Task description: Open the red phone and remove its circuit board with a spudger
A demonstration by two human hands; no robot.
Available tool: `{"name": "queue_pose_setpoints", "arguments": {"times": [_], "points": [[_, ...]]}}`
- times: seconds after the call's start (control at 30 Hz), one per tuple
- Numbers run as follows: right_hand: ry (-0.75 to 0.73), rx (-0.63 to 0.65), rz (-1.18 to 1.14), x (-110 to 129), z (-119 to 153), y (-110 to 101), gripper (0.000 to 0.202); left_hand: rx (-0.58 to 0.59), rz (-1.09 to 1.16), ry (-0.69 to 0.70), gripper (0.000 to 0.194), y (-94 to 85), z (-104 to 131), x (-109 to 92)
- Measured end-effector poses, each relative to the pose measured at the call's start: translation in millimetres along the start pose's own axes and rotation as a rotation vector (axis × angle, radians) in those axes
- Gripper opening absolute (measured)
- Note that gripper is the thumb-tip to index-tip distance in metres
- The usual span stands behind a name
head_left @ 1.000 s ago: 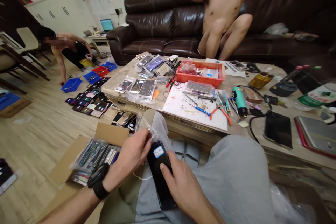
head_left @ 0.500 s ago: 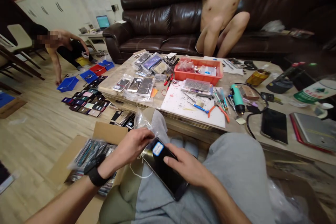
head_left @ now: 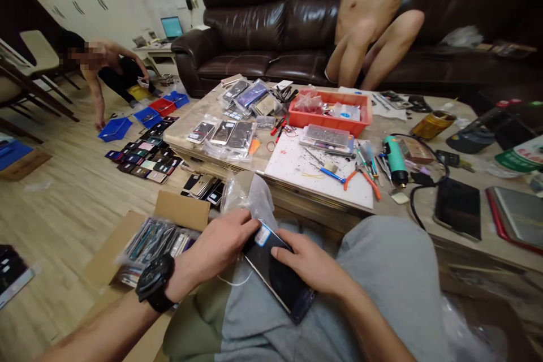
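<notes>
A black phone (head_left: 282,280) with a white and blue label near its upper end lies tilted above my lap. My right hand (head_left: 307,260) grips its right side, the thumb on the dark screen. At the upper left corner, the fingers of my left hand (head_left: 227,237) are pressed together against the phone's edge; a watch (head_left: 156,283) is on that wrist. A clear plastic bag (head_left: 237,195) sits just beyond my left hand. Below it a thin white cord (head_left: 235,283) curves over my clothes.
An open carton (head_left: 180,209) with bagged phones stands at my left. Ahead is a low table (head_left: 190,119) with an orange tray (head_left: 328,119), bagged phones, pliers (head_left: 365,181) and a teal tool (head_left: 395,161). One person crouches by blue bins (head_left: 114,129); another sits on the sofa (head_left: 254,22).
The view has shifted, so the table and room appear slightly farther right. My left hand has turned, its fingers now at the phone's upper corner, and the phone is tilted a little differently.
</notes>
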State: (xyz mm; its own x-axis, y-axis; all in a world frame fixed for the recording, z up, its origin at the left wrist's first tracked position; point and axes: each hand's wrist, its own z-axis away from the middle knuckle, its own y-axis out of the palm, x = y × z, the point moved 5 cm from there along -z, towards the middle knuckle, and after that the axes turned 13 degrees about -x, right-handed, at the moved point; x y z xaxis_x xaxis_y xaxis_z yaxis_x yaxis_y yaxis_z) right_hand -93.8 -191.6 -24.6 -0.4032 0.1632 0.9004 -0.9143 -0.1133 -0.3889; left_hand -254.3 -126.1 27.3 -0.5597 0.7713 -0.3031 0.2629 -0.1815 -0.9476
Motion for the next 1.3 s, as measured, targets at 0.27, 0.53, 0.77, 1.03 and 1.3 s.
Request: {"name": "queue_pose_setpoints", "arguments": {"times": [0.27,0.53,0.77,1.03,1.3], "points": [[0.036,-0.049,-0.077,1,1,3,0.021,-0.142,0.033,-0.114,0.042,6.4,9,7],[0.105,-0.022,-0.277,-16,1,10,0.031,-0.266,0.028,-0.397,0.017,14.6,42,18],[0.228,0.061,-0.533,-16,2,26,0.044,-0.378,0.11,-0.523,0.015,18.2,58,12],[0.192,-0.054,-0.435,-19,5,29,0.043,-0.428,0.177,-0.625,0.016,22.0,57,18],[0.111,-0.298,-0.008,7,19,34,0.025,-0.492,0.146,-0.49,0.017,11.6,51,12]]}}
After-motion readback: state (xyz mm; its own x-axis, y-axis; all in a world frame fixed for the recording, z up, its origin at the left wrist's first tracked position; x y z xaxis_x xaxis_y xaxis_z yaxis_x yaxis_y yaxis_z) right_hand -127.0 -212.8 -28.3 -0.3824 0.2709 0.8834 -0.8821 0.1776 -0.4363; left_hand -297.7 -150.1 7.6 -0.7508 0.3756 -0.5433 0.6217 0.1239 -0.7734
